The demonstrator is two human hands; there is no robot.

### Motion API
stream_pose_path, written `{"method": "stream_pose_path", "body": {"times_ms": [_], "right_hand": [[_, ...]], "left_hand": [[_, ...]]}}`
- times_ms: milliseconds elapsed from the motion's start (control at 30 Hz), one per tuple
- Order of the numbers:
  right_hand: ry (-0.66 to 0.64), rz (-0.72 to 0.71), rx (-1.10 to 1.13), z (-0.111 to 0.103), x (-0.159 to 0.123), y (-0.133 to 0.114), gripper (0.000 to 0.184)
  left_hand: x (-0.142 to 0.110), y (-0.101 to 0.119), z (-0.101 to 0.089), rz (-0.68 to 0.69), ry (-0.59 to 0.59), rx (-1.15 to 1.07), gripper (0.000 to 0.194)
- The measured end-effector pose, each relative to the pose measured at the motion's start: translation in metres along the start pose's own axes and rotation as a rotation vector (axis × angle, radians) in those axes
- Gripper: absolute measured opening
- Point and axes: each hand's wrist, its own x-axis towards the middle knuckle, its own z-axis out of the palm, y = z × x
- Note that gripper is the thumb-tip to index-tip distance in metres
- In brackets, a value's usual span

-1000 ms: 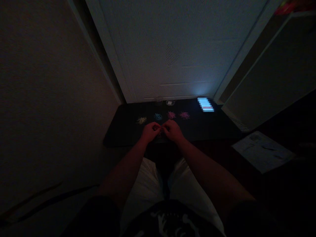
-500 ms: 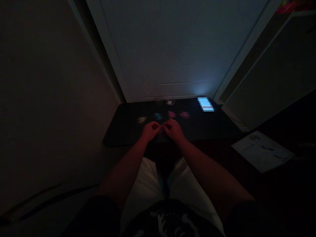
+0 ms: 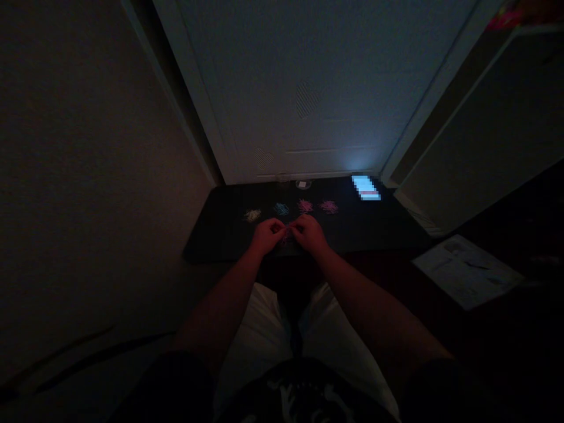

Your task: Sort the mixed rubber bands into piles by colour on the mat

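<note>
My left hand and my right hand meet close to the front edge of a dark low table, fingers pinched together. Whatever lies between the fingertips is too small and dim to name. Just below them is a small heap of thin pinkish sticks, partly hidden by the hands. Beyond the hands lie a pale yellowish pile, a blue pile, a pink pile and a purplish-pink pile of similar thin pieces.
A lit phone lies at the table's back right. Near the back edge sits a small clear round container with a white patch. A white door stands behind the table. On the floor at right is a pale flat sheet.
The view has shifted very slightly. Both hands keep nearly the same pinched pose in the same place, and the piles look unchanged.
</note>
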Motion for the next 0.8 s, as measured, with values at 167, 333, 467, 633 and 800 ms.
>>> {"method": "stream_pose_path", "body": {"times_ms": [167,333,467,633,800], "right_hand": [[-0.021,-0.009,-0.003,-0.0015,-0.0002,-0.0012,0.01],[-0.017,-0.015,-0.026,-0.0023,-0.0006,-0.0029,0.008],[-0.024,-0.029,-0.05,-0.0014,-0.0003,-0.0032,0.01],[-0.064,-0.054,-0.075,-0.0018,-0.0001,-0.0037,0.01],[-0.081,-0.053,-0.102,-0.0013,-0.0008,-0.0042,0.012]], "left_hand": [[-0.0018,0.0025,-0.0015,-0.01,0.011,0.003,0.019],[-0.002,-0.0003,-0.0003,-0.021,0.003,-0.023,0.018],[-0.0009,-0.0024,0.0003,-0.032,-0.005,-0.016,0.018],[-0.0002,-0.0032,0.0001,-0.019,-0.002,0.029,0.016],[-0.0009,-0.0016,-0.0002,-0.024,-0.026,0.008,0.014]]}}
